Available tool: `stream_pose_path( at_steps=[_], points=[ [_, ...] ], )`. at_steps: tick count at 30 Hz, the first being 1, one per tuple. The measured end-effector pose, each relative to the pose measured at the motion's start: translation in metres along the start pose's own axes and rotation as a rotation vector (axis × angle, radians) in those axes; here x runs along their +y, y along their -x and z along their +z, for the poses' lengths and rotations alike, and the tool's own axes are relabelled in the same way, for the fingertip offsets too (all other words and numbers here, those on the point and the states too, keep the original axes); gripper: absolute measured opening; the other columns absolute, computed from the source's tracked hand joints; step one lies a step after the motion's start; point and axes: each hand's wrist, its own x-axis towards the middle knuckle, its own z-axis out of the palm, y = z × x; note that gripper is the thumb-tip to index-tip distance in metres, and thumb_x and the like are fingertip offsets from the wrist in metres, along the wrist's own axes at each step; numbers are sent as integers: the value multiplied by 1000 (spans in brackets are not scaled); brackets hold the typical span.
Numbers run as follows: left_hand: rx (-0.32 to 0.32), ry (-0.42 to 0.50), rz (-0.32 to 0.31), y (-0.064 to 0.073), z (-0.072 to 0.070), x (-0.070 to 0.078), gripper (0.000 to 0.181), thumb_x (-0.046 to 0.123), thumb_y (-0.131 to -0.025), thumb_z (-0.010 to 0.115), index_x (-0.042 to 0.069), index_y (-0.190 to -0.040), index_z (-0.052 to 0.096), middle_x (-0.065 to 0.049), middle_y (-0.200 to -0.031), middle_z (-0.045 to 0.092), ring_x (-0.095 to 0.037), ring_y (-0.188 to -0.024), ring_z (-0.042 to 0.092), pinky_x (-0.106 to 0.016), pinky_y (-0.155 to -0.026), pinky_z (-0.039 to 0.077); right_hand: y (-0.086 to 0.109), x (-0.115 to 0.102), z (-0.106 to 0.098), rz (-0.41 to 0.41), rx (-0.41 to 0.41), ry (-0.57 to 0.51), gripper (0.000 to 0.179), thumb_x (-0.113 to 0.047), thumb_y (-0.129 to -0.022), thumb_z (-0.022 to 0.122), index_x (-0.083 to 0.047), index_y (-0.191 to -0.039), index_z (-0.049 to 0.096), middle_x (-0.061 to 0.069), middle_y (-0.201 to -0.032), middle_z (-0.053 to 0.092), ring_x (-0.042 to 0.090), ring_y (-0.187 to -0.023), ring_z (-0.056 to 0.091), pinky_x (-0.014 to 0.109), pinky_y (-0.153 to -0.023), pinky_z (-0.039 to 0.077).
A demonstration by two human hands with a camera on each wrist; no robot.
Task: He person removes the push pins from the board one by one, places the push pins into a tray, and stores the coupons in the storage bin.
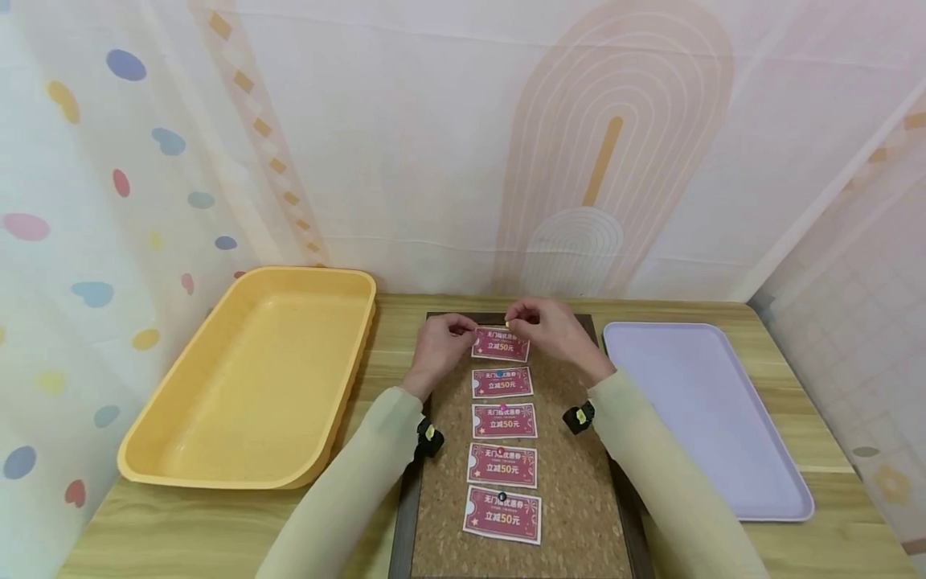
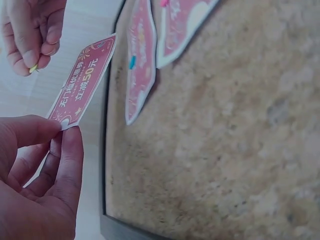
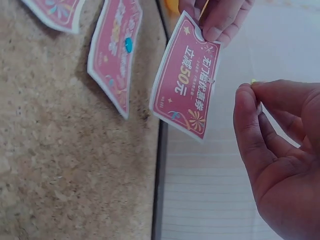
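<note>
My left hand [image 1: 440, 347] pinches the left end of a red paper coupon [image 2: 82, 82] between thumb and fingers. In the right wrist view this coupon appears raised off the cork board [image 1: 571, 498], near its far edge. My right hand [image 1: 555, 331] pinches a small yellow pushpin [image 3: 253, 82] between thumb and forefinger, beside the coupon's other end and apart from it. Below, several matching coupons run in a column down the board. Their pins are a blue pushpin [image 3: 128, 45], a pink pushpin [image 1: 503, 408], a red pushpin [image 1: 501, 451] and a black pushpin [image 1: 502, 497].
A deep yellow tray [image 1: 246, 476] stands on the wooden table [image 1: 181, 531] left of the board. To the right lies a flat lavender tray [image 1: 709, 402]. A patterned curtain [image 1: 405, 161] hangs behind the table.
</note>
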Motion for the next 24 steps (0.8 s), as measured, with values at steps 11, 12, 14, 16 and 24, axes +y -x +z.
stream_pose_path(
  at_steps=[11, 12, 14, 16, 24],
  points=[
    [8, 82, 33, 5, -12, 12, 14, 14, -94, 72, 5, -101, 78, -9, -96, 72, -19, -84, 64, -27, -70, 51, 13, -12, -11, -83, 10, -31, 12, -11, -106, 60, -7, -109, 71, 6, -96, 70, 18, -77, 57, 33, -68, 47],
    [8, 94, 35, 6, -13, 13, 14, 14, -94, 72, 5, -101, 78, -9, -96, 72, -19, -84, 64, -27, -70, 52, 15, -14, -12, -88, 12, -30, 12, -11, -106, 60, -7, -108, 71, 6, -95, 70, 18, -77, 57, 33, -68, 47],
    [10, 107, 44, 8, -16, 16, 14, 14, -93, 72, 5, -101, 78, -9, -96, 72, -20, -84, 65, -28, -70, 53, 17, -17, -14, -102, 18, -26, 12, -11, -106, 60, -7, -108, 71, 6, -94, 70, 18, -76, 57, 33, -67, 46],
    [10, 117, 52, 10, -18, 19, 13, 13, -93, 72, 5, -101, 78, -9, -96, 72, -20, -84, 65, -28, -71, 53, 20, -18, -15, -117, 25, -22, 12, -11, -106, 60, -7, -108, 71, 6, -94, 71, 17, -75, 56, 32, -66, 46],
    [-1, 143, 77, 21, -31, 33, 13, 15, -93, 72, 6, -102, 77, -7, -99, 73, -21, -86, 66, -29, -72, 54, 32, -29, -20, -161, 61, -27, 11, -8, -105, 60, -8, -107, 71, 5, -90, 70, 18, -74, 56, 30, -64, 46]
  ],
)
